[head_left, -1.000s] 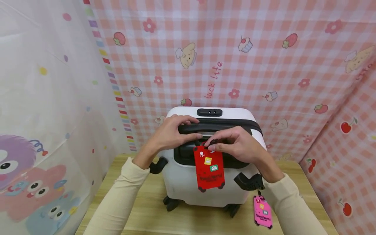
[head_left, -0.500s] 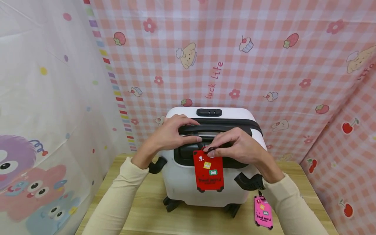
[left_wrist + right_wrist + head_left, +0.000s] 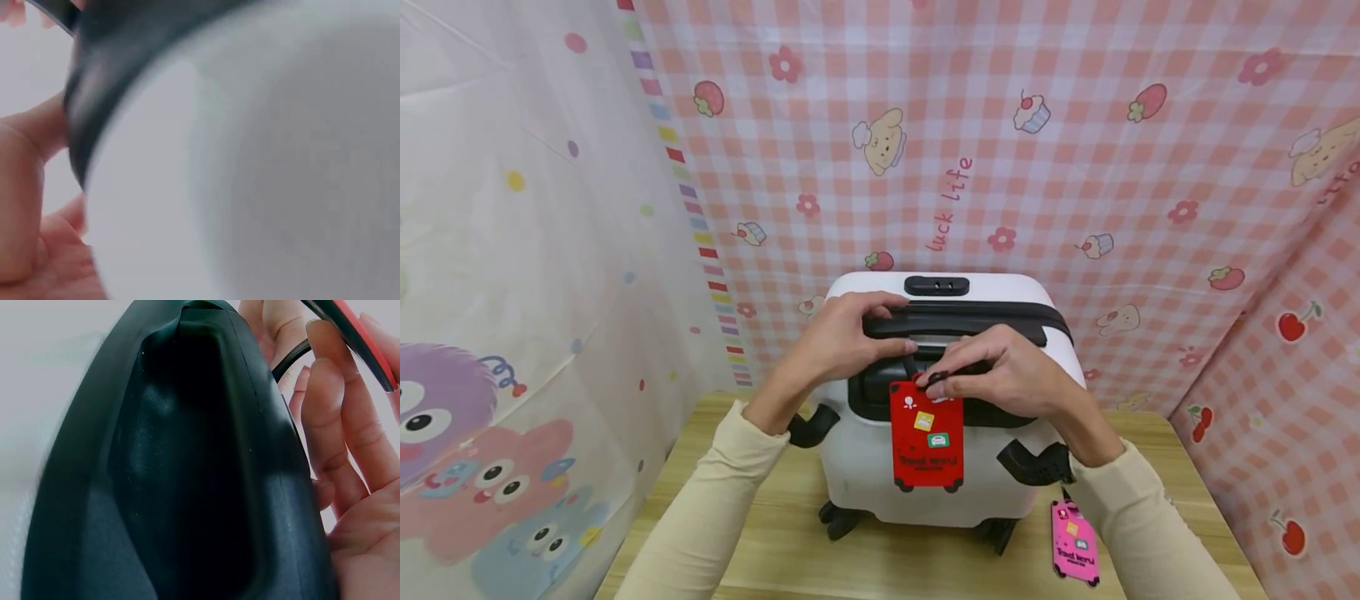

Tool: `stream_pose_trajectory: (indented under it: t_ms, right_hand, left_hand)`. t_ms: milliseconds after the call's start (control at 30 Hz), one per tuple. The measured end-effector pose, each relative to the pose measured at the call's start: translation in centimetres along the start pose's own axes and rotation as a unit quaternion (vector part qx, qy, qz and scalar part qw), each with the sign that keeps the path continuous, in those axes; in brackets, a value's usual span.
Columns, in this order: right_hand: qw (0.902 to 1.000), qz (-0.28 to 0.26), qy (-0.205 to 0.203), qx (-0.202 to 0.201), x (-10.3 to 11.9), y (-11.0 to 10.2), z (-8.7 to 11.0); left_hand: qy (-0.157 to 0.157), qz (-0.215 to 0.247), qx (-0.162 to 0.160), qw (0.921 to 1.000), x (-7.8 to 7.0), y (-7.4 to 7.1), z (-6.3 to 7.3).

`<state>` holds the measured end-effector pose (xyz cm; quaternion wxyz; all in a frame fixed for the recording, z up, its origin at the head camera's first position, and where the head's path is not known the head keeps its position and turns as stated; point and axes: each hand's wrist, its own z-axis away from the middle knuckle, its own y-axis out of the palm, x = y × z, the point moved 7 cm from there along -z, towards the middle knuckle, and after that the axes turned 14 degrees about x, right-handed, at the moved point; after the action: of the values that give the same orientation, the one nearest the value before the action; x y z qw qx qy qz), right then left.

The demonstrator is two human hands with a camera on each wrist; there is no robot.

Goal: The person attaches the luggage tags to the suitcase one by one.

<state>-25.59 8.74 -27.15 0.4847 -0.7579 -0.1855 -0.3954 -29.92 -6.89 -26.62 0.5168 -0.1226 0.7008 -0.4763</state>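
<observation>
A white suitcase (image 3: 925, 492) stands upright with its black carry handle (image 3: 958, 326) toward me. My left hand (image 3: 846, 337) grips the left part of this handle, fingers over it and thumb below. In front of the suitcase hangs a red luggage tag (image 3: 927, 458) with small stickers on it. My right hand (image 3: 1011, 371) pinches the tag's black strap (image 3: 937, 378) between thumb and fingers, at the tag's top edge. The right wrist view shows a bit of the strap (image 3: 290, 361) curving beside the black handle and the fingers.
A pink luggage tag (image 3: 1075, 546) lies on the wooden table (image 3: 790, 542) at right, beside my sleeve. A black combination lock (image 3: 937, 286) sits on the suitcase. Checked cloth (image 3: 1075, 167) hangs behind, and a white patterned curtain (image 3: 550, 292) is at left.
The red tag has swung slightly left and hangs straighter. My right hand has dipped a little with the strap; the left hand stays at the handle.
</observation>
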Motion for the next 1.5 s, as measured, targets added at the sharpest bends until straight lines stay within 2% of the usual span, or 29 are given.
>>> stream_pose_trajectory:
  t_ms: [133, 300, 367, 500, 633, 1033, 1300, 1400, 1500]
  right_hand:
    - [1.0, -0.004, 0.008, 0.0, 0.0, 0.0, 0.1]
    - [0.9999, -0.005, 0.014, 0.0, -0.1, 0.0, 0.0]
    - [0.9999, -0.003, 0.015, 0.001, 0.0, 0.0, 0.0]
    - [0.9999, 0.001, 0.016, 0.003, 0.1, 0.1, 0.0]
    - [0.9998, -0.004, 0.019, 0.003, 0.1, 0.1, -0.1]
    - [0.9997, -0.007, 0.024, 0.002, 0.1, 0.1, -0.2]
    - [0.9992, 0.01, 0.039, 0.002, 0.1, 0.2, -0.2]
    - [0.9989, 0.012, 0.045, 0.001, 0.1, 0.2, -0.2]
    - [0.9987, 0.015, 0.049, -0.003, 0.1, 0.2, -0.1]
  left_hand:
    - [-0.015, 0.024, -0.004, 0.9996, -0.5, 0.1, 0.1]
    - [-0.024, -0.024, -0.007, 0.9994, -1.0, 0.0, 0.4]
    - [-0.019, -0.042, -0.001, 0.999, -1.0, 0.0, 0.3]
    - [-0.001, -0.049, 0.014, 0.9987, -0.9, 0.0, 0.1]
    - [0.001, -0.049, 0.019, 0.9986, -0.8, 0.1, -0.1]
    - [-0.005, -0.059, 0.0, 0.9982, -1.2, 0.0, -0.2]
    - [0.005, -0.13, 0.037, 0.9908, -1.9, 0.3, -0.5]
    - [0.015, -0.127, 0.042, 0.9908, -1.9, 0.4, -0.6]
    - [0.026, -0.1, 0.03, 0.9942, -1.7, 0.2, -0.6]
